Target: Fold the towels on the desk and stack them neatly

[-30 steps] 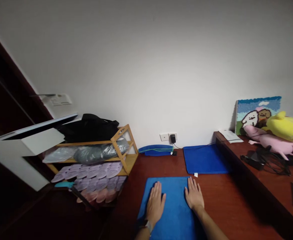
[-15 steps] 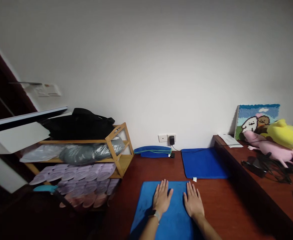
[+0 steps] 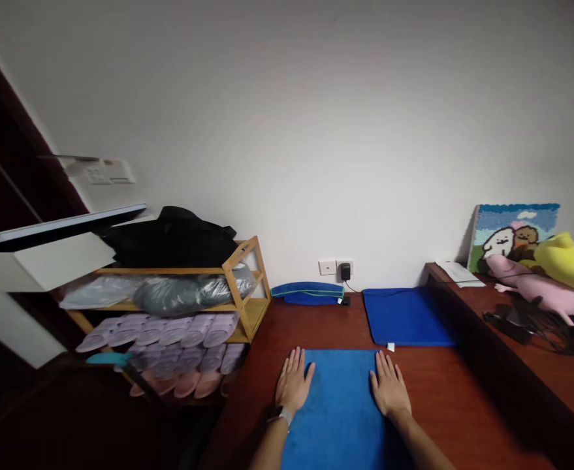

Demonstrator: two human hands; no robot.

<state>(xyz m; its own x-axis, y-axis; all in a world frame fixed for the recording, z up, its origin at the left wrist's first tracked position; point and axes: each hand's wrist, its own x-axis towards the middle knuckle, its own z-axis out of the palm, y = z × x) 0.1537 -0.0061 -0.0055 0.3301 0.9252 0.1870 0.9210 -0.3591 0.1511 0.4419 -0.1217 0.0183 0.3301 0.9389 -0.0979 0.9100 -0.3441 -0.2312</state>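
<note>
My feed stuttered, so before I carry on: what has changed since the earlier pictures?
The left hand has moved left, from farther in on the light-blue towel to its left edge, and lies flat there. Nothing was visibly gripped or let go. The right hand stays flat by the towel's right edge; the dark-blue towel beyond it has not visibly moved.

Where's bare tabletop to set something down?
Bare tabletop: right of the right hand, nearer than the dark-blue cloth; also between the light-blue cloth and folded blue cloth. Crowded: the raised surface, with a pink plush toy, yellow plush toy and black cables.
</note>
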